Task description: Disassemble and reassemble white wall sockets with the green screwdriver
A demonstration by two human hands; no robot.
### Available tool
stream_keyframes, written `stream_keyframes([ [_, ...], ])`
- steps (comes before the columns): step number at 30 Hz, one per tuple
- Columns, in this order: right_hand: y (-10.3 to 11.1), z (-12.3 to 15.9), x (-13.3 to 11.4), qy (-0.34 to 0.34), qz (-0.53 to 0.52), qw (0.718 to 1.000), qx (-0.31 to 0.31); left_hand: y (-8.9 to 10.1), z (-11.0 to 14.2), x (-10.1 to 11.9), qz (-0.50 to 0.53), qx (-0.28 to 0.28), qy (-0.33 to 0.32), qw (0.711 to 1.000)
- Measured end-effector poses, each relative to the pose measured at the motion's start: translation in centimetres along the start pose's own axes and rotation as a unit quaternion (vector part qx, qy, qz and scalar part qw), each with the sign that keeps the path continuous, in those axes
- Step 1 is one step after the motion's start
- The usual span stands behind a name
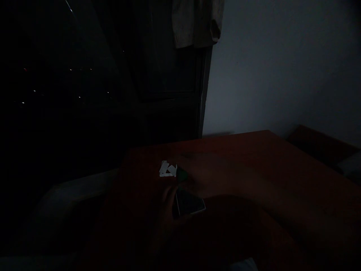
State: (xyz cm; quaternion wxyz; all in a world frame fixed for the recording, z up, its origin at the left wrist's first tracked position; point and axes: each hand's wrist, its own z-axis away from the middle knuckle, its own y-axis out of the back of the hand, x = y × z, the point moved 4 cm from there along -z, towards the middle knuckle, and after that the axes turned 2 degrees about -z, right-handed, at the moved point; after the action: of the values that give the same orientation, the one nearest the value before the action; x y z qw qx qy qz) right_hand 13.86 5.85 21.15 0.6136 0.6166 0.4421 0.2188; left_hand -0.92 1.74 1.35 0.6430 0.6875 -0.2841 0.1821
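Note:
The light is very dim. My left hand [168,205] curls round the left side of a dark, flat rectangular object with a thin white edge [190,203], its thumb along the near edge. Reaching in from the right, my right hand [210,175] is blurred and covers the far side of this object. A small dark green piece [182,174] shows between its fingers and thumb; what kind of thing it is I cannot make out. Several white paper-like strips [167,169] lie on the table just left of my right fingertips.
The reddish-brown table [248,150] reaches back to a pale wall [276,67]. Cloth [197,24] hangs over a dark framed window or door at the back. Something whitish [244,264] lies at the near edge. A pale, chair-like shape [76,188] stands left of the table.

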Motion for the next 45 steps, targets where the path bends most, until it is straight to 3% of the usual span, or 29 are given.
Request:
stream_keyframes([
  [2,-0.2,-0.3,0.2,-0.094,0.084,0.992,0.021,0.3,-0.1,0.3,0.000,-0.002,0.000,1.000],
  [4,-0.3,-0.4,0.2,-0.136,0.118,0.983,0.021,0.6,-0.2,0.7,0.001,-0.002,0.001,1.000],
  [6,-0.3,-0.5,0.1,-0.107,0.098,0.989,0.020,0.8,-0.1,0.9,0.001,-0.001,0.005,1.000],
  [11,0.0,-0.2,-0.3,0.045,-0.036,0.998,0.002,1.0,0.1,1.1,0.002,0.004,0.009,1.000],
  [13,-0.2,-0.3,-0.1,0.019,-0.016,1.000,0.010,0.9,0.1,1.1,0.004,0.005,0.009,1.000],
  [17,-0.6,-0.6,0.7,-0.099,0.099,0.989,0.039,0.7,0.1,1.0,0.012,0.001,0.006,1.000],
  [19,-0.6,-0.6,0.8,-0.084,0.089,0.992,0.030,0.7,0.1,0.9,0.016,-0.002,0.008,1.000],
  [24,-0.3,-0.1,0.2,0.037,-0.082,0.996,-0.023,0.4,0.1,0.6,0.025,-0.010,0.012,1.000],
  [29,-0.2,-0.2,0.6,-0.093,0.082,0.992,0.030,0.1,0.1,0.5,0.030,-0.008,0.007,0.999],
  [31,-0.2,-0.2,0.5,-0.073,0.077,0.994,0.022,-0.2,0.0,0.1,0.032,-0.008,0.003,0.999],
  [35,-0.2,0.2,-0.1,0.026,-0.041,0.999,-0.020,-0.9,0.1,-0.9,0.028,-0.002,-0.015,0.999],
  [37,-0.1,0.2,-0.1,0.015,-0.032,0.999,-0.008,-1.2,0.3,-1.3,0.022,0.004,-0.023,0.999],
  [41,-0.1,0.0,0.3,-0.086,0.086,0.992,0.034,-0.9,0.4,-1.2,0.033,0.011,-0.026,0.999],
  [45,-0.2,0.2,0.2,-0.028,0.030,0.999,0.015,-0.6,0.4,-0.6,0.047,0.003,-0.024,0.999],
])
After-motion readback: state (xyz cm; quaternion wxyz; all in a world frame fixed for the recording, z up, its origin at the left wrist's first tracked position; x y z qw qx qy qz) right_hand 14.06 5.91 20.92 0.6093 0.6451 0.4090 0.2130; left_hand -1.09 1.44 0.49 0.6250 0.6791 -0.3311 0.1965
